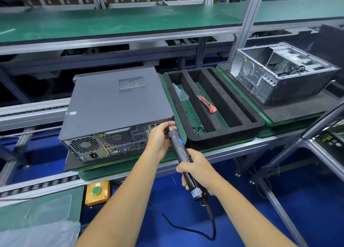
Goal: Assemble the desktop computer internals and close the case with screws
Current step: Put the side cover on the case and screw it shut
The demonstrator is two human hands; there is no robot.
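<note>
A person is lining up an electric screwdriver (183, 154) on the closed computer case (115, 107), which is lying flat on the surface (130, 165) with its rear panel facing them. The tool's long axis is slanting up and left toward the panel's upper right corner. The left hand (160, 137), nearer the case, is pinching the bit; the right hand (198, 169) is gripping the body.
</note>
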